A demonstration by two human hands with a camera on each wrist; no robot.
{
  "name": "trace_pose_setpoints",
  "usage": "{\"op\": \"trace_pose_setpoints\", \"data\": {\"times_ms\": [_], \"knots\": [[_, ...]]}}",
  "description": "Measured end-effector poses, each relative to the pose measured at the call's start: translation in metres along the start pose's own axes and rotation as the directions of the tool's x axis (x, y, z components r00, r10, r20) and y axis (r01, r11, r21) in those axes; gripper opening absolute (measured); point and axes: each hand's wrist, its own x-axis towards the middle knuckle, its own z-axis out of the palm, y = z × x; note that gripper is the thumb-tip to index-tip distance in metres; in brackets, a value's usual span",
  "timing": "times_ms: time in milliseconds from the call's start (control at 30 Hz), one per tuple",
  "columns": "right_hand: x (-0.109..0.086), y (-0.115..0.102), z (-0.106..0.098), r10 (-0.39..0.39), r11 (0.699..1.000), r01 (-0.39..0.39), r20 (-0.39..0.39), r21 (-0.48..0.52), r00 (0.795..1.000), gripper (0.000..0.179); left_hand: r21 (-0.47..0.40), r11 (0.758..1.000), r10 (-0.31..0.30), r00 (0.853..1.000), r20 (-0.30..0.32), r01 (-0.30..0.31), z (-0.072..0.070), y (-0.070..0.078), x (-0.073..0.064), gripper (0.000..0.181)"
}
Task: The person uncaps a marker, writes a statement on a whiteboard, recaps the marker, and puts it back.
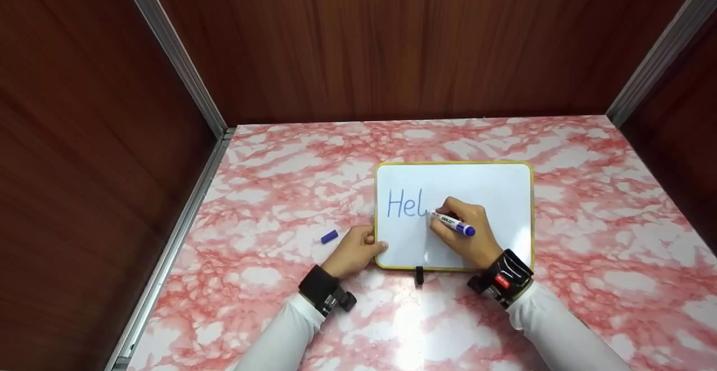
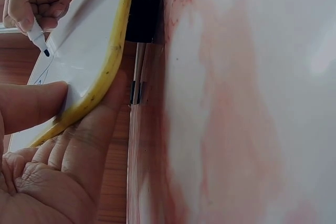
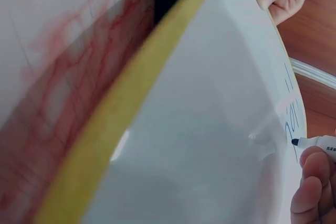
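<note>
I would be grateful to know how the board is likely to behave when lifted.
The board would probably stay stiff, as a yellow rim frames its panel. It may be light for its size, since it looks thin where the left hand pinches it. Its glossy face, which shows bright reflections, might feel slippery.

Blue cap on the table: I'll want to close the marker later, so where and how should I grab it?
Probably pinch the blue cap across its long sides, midway, coming from above: it's short and narrow, lying on its side on the table, apart from the left hand.
</note>
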Motion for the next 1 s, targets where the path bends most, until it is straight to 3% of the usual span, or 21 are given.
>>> {"op": "trace_pose_setpoints", "data": {"times_ms": [300,600,833,1000], "knots": [[0.015,0.001,-0.006,0.016,0.999,-0.019,-0.08,-0.028,0.997,0.012,0.009,0.999,0.031,1.0,0.005,-0.031,-0.001,-0.001,0.0,0.03],[0.02,0.006,-0.006,0.022,0.998,-0.028,-0.093,-0.061,0.995,0.011,0.017,1.0,0.013,1.0,0.0,-0.013,-0.001,-0.001,0.001,0.029],[0.018,0.008,-0.005,-0.005,0.998,-0.001,-0.093,-0.059,0.996,0.01,0.091,0.996,0.01,1.0,-0.008,-0.009,-0.002,0.001,0.0,0.024],[0.016,0.007,-0.005,0.02,0.999,-0.024,-0.078,-0.044,0.997,0.011,0.077,0.997,0.014,1.0,0.001,-0.014,-0.003,0.0,0.0,0.025]]}}
